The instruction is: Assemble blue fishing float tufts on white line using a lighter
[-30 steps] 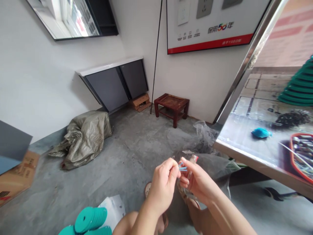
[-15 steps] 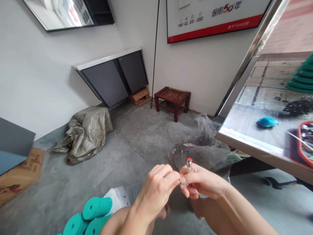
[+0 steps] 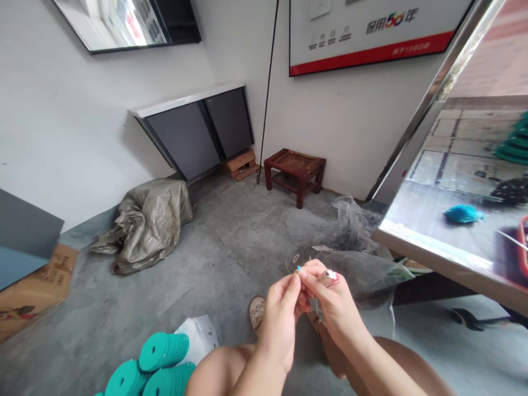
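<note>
My left hand (image 3: 282, 300) and my right hand (image 3: 325, 289) meet in front of my knees, thumbs and fingertips pressed together. Between the fingertips shows a tiny blue piece (image 3: 298, 268), mostly hidden. Tucked in the right hand is a small silver tool with a red part (image 3: 331, 274); its kind is unclear, since the fingers cover most of it. Below left on the floor lie stacks of teal discs (image 3: 163, 351) with a center hole. A blue bundle (image 3: 464, 214) lies on the table (image 3: 416, 217) to the right.
Clear plastic bags (image 3: 355, 269) lie beneath the table edge. A brown wooden stool (image 3: 295, 165) stands by the wall, near a grey cabinet (image 3: 181, 135). Left are a crumpled tarp (image 3: 154, 220) and a cardboard box (image 3: 53, 283). A red-rimmed container (image 3: 523, 247) sits on the table.
Both hands have turned and risen slightly, still together; the blue piece now shows above the fingertips. The silver tool has tipped over from upright. The view has shifted slightly left.
</note>
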